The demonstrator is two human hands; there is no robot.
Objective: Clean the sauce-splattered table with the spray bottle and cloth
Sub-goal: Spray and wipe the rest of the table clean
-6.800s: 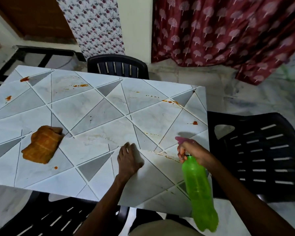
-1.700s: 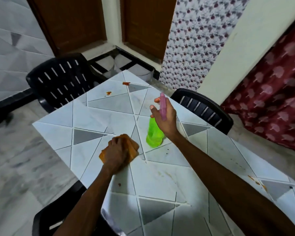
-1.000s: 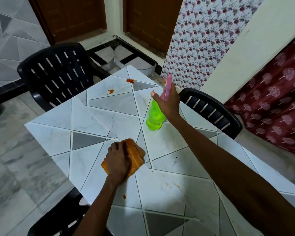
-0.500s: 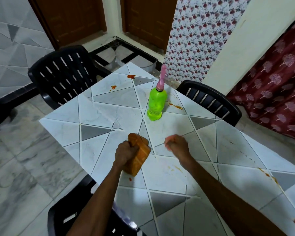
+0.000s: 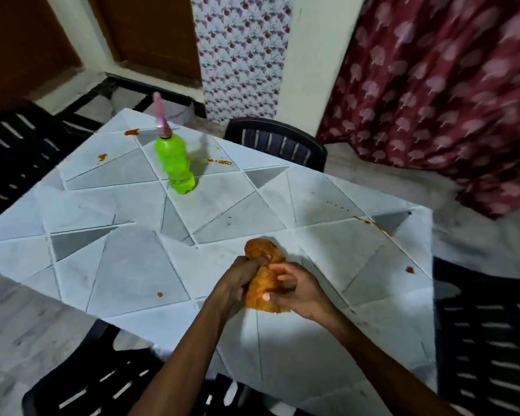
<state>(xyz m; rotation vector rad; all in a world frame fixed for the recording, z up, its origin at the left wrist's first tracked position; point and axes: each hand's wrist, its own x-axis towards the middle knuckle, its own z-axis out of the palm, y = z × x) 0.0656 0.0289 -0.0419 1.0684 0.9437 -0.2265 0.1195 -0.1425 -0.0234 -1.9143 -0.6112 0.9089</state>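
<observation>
Table: white-grey tiles, with sauce spots at the far left corner, right edge and near left. Spray bottle: green with a pink nozzle, upright at far left on the table, no hand on it. Cloth: orange, bunched, over near-centre; can't tell if it touches the table. Left hand has its fingers wrapped round the cloth's left side. Right hand has its fingers curled on the right side. Cloth is likely soft, light and floppy: wad it in the palm. Bottle is probably light, slick plastic: take it at the neck.
</observation>
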